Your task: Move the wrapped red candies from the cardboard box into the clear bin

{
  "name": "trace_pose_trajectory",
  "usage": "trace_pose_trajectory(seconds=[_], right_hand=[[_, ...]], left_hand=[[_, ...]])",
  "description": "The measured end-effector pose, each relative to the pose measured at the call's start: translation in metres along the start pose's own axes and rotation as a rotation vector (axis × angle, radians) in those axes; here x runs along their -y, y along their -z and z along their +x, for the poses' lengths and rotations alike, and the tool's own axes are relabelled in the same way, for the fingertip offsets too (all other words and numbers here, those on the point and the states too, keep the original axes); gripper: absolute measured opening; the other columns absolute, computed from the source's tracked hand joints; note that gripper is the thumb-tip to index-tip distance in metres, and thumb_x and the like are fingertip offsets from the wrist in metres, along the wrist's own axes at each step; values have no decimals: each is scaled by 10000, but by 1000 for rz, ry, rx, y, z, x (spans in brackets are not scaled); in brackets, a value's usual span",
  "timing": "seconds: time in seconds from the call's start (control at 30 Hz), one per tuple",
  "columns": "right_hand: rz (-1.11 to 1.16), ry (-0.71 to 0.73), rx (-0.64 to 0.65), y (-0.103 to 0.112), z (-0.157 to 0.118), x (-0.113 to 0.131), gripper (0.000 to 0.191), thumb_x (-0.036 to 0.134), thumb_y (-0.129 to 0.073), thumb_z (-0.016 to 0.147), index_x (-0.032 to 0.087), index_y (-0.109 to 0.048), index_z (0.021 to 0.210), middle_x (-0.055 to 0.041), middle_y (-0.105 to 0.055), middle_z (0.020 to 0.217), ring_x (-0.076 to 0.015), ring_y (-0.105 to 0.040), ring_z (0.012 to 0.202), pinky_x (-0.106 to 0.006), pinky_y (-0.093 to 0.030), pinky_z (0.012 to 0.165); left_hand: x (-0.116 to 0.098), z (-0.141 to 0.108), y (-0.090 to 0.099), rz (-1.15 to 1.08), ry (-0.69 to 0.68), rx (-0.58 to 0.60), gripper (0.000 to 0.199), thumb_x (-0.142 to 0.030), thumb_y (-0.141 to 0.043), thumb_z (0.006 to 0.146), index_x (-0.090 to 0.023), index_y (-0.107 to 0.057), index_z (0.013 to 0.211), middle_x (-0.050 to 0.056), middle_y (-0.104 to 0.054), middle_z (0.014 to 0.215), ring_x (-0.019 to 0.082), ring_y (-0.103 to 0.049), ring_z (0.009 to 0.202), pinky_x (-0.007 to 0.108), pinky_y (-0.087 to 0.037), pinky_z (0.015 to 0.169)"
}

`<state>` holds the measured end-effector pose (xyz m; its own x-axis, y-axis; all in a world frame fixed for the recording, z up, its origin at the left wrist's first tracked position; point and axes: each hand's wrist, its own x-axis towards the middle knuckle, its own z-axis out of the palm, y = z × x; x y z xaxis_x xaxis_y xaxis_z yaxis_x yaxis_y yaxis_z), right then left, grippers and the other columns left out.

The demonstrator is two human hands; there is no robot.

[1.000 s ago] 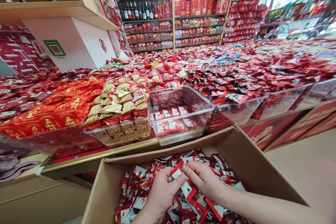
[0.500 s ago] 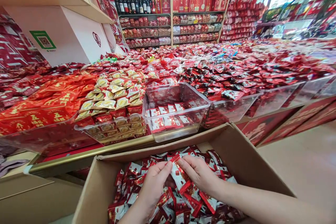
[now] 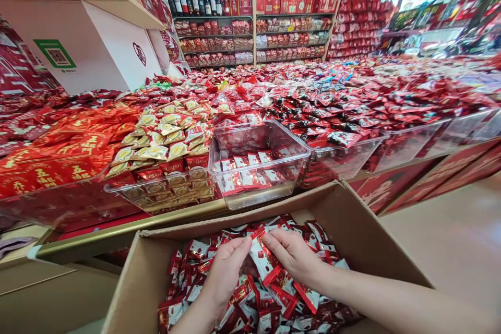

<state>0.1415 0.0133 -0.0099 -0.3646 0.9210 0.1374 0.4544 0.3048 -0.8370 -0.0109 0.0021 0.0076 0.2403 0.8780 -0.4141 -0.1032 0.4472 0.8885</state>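
Note:
Between my two hands is a red and white candy packet (image 3: 263,255), held over the box. My left hand (image 3: 229,266) pinches its upper left edge between thumb and fingers. On the other side, my right hand (image 3: 291,253) grips the packet's upper right edge, thumb on top. Whether further packets sit under my fingers is hidden. Below both hands, many similar packets fill an open cardboard box (image 3: 364,235). Just beyond the box stands a clear plastic bin (image 3: 258,195), with neat rows of the same red and white packets in its bottom.
Left of the clear bin are gold durian packets (image 3: 166,138) and red-orange packets (image 3: 58,159). Dark red packets (image 3: 332,115) heap up on the right. A gold counter rail (image 3: 129,229) runs behind the box. Shelves with bottles (image 3: 195,0) stand at the back.
The view has shifted slightly, so the scene sits a little further left. Both hands keep their hold on the packet, with hardly any movement.

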Motion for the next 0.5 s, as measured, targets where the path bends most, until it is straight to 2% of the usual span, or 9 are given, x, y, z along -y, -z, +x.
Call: trace_pose_trajectory(seconds=[0.1,0.17,0.27,0.37,0.5], right_hand=[[49,-25,-13,1,0,-1,315,376,-334,821,160,-395,600,39,-359,532,-72,-305,506,-206,-262,485],[152,-49,6,2,0,-2,220,378,-405,792,165,-448,760,41,-409,564,-76,-353,527,-204,-289,502],[379,-90,91,3,1,-5,294,366,-512,732,170,-412,927,47,-437,597,-77,-400,551,-201,-322,516],[571,-154,107,3,3,-6,332,343,-565,695,168,-387,915,52,-441,617,-66,-408,552,-193,-326,513],[715,-208,107,6,6,-2,338,319,-601,663,166,-370,856,66,-444,593,-47,-387,514,-179,-300,487]], left_hand=[[2,2,2,33,5,-49,283,-407,-537,701,-140,-630,688,2,-617,526,118,-511,514,210,-393,513],[2,4,3,39,2,-74,274,-403,-556,686,-140,-631,674,-7,-611,509,109,-495,495,194,-373,484],[2,4,5,31,1,-95,281,-413,-551,685,-144,-631,674,-10,-614,510,106,-492,486,191,-361,470],[-1,2,4,-11,2,-80,275,-403,-529,708,-149,-634,724,-4,-637,552,107,-508,504,201,-379,502],[-6,-4,0,-46,-24,-67,239,-362,-530,723,-154,-632,781,0,-658,611,107,-525,529,209,-397,544]])
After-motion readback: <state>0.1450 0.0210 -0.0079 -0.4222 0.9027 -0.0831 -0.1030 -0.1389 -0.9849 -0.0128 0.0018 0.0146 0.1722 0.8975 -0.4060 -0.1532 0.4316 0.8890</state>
